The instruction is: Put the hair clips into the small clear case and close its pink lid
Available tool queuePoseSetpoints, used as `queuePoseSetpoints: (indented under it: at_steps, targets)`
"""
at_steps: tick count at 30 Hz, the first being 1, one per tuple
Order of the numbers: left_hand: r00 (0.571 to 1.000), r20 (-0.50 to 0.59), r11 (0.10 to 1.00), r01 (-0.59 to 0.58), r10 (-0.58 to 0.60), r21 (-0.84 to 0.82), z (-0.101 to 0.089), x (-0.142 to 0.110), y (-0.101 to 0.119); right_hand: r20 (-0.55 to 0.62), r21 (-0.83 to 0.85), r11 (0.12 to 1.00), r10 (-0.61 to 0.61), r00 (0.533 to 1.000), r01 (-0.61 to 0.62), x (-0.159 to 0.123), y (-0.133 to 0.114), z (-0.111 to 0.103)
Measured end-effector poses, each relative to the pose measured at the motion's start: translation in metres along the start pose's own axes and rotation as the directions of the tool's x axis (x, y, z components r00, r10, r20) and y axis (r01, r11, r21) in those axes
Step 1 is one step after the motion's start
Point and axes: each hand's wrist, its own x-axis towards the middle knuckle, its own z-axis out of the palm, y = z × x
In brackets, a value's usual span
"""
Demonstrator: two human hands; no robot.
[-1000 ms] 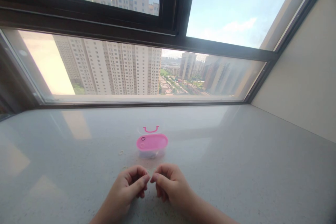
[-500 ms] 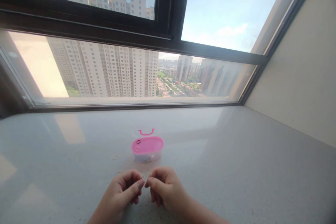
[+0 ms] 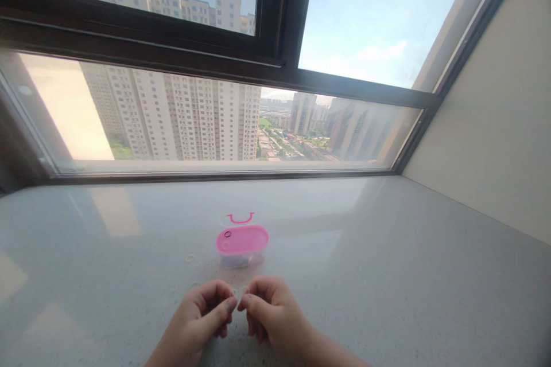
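Note:
My left hand (image 3: 201, 312) and my right hand (image 3: 271, 309) are side by side at the bottom middle, fingertips nearly touching. Both pinch thumb against forefinger on a small pale band (image 3: 238, 300), mostly hidden by the fingers. Just beyond them is a clear oval box with a pink lid (image 3: 247, 239). On the lid lie a small black ring (image 3: 228, 234) and a faint pale ring (image 3: 226, 245). Another pale ring (image 3: 189, 258) rests on the sill left of the box. A curved pink handle (image 3: 241, 218) lies behind the box.
The pale speckled sill (image 3: 365, 275) stretches to both sides, with patches of sunlight at the left. A dark window frame (image 3: 241, 175) bounds it at the back, and a white side wall (image 3: 486, 126) at the right. Tall buildings show through the glass.
The view has shifted very slightly. Both hands keep the same pinch, fingertips close together, and the box and rings stay in place.

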Motion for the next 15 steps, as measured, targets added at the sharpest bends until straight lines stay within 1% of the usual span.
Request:
queuePoseSetpoints:
  at_steps: [8,15]
  targets:
    - [1.000,-0.001,1.000,-0.001,0.001,0.013,0.0010,-0.0006,0.0019,0.000,-0.001,1.000,0.007,1.000,-0.007,0.0010,0.0020,-0.0015]
    - [1.000,0.018,1.000,-0.005,0.005,0.017,0.0000,0.0000,-0.0009,-0.002,-0.009,1.000,0.008,1.000,-0.008,0.0008,0.0026,-0.0009]
